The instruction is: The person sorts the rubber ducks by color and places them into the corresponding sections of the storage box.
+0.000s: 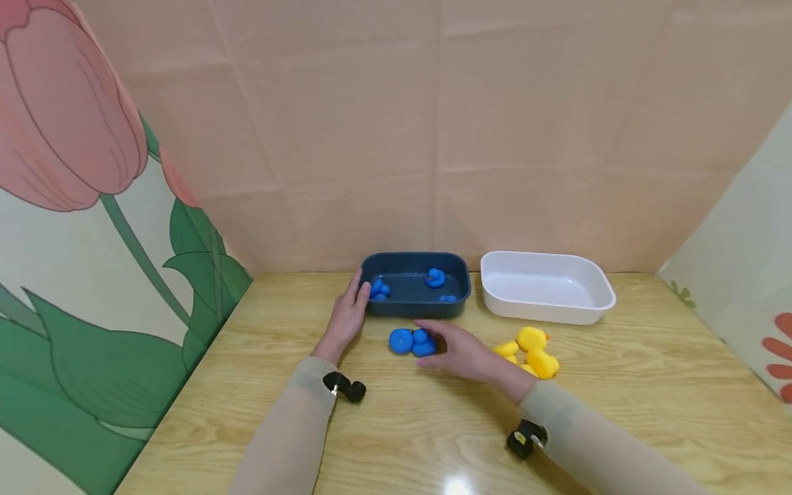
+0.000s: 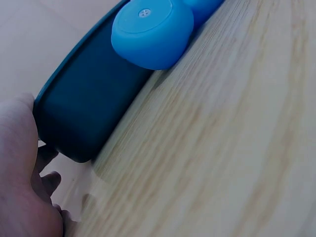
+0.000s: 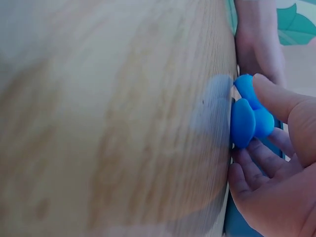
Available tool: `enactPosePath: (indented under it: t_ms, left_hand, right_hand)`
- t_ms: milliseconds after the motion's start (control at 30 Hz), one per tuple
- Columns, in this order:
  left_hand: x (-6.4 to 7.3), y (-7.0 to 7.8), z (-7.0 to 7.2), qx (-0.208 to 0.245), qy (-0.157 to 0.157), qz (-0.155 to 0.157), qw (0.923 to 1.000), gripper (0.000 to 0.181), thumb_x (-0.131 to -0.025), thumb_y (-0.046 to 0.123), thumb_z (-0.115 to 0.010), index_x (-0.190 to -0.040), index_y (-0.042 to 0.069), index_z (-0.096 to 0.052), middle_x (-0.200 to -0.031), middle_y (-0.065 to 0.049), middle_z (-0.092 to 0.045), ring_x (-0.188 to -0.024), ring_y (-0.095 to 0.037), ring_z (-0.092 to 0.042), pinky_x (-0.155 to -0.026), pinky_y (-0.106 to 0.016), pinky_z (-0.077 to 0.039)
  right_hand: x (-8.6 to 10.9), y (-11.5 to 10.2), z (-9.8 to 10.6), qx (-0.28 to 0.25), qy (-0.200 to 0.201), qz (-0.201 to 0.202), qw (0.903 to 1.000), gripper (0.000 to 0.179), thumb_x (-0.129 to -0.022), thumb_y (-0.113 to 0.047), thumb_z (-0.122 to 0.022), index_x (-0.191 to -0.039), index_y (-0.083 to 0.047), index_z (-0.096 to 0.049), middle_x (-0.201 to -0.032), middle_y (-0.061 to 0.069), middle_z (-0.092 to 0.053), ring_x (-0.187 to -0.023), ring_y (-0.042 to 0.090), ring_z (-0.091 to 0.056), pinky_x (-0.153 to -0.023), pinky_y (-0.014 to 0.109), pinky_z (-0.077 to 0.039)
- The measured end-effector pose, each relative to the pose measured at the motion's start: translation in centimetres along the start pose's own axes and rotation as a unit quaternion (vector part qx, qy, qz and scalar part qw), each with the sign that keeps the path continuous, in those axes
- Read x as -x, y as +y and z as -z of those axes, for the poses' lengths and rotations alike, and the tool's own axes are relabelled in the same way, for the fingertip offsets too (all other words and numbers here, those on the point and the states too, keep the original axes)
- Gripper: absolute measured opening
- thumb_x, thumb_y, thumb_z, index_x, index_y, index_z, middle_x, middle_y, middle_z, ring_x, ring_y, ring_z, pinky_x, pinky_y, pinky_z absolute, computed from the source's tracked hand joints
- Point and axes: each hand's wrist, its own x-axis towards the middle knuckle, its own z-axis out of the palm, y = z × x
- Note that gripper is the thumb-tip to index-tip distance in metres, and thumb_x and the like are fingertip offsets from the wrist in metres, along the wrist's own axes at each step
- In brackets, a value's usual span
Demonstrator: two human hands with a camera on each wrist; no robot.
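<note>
My left hand (image 1: 348, 315) rests against the left end of a dark blue tray (image 1: 416, 308), its thumb at the front corner of the rim. My right hand (image 1: 460, 349) spreads thumb and fingers around a blue rubber duck (image 1: 424, 344) on the table. In the right wrist view, fingers lie close along one side of that duck (image 3: 243, 123), with the thumb on its other side. Beside it a second blue duck (image 1: 401, 341) lies tipped, its round base showing. Several blue ducks (image 1: 435, 278) are inside the dark tray.
A white tray (image 1: 547, 314) stands right of the dark one. Several yellow ducks (image 1: 542, 363) lie in front of it, partly behind my right hand and wrist. A pink cloth backdrop (image 1: 346, 137) rises behind the wooden table (image 1: 396, 426).
</note>
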Motion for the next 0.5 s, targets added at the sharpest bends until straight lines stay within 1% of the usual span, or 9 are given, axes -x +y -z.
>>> enactPosePath:
  t_ms: [267,333,500]
  left_hand:
    - [-0.07,0.09,-0.03,-0.005,0.002,-0.001,1.0,0.066,-0.121,0.052,-0.034,-0.178,0.02,-0.026,-0.179,-0.011,-0.032,-0.164,-0.041,-0.027,-0.133,-0.06,-0.02]
    - [-0.11,0.09,-0.04,-0.004,0.004,-0.002,1.0,0.066,-0.121,0.051,-0.035,-0.178,0.02,-0.026,-0.179,-0.011,-0.032,-0.164,-0.04,-0.028,-0.133,-0.06,-0.02]
    - [-0.1,0.04,-0.1,-0.005,0.005,0.003,1.0,0.065,-0.121,0.051,-0.034,-0.178,0.02,-0.026,-0.18,-0.009,-0.031,-0.165,-0.041,-0.025,-0.133,-0.061,-0.017]
  right_hand:
    - [-0.05,0.06,-0.07,0.013,0.011,-0.005,0.9998,0.07,-0.099,-0.019,-0.088,-0.161,-0.009,-0.057,-0.152,0.013,-0.064,-0.135,0.033,-0.061,-0.119,0.057,-0.046]
    - [-0.1,0.12,-0.08,0.017,0.013,-0.003,0.9998,0.068,-0.099,-0.018,-0.088,-0.16,-0.008,-0.058,-0.151,0.013,-0.066,-0.135,0.033,-0.061,-0.12,0.057,-0.046]
    - [-0.2,0.2,-0.14,0.022,0.016,-0.001,0.9996,0.065,-0.098,-0.017,-0.088,-0.157,-0.007,-0.061,-0.148,0.012,-0.068,-0.133,0.033,-0.062,-0.12,0.058,-0.045]
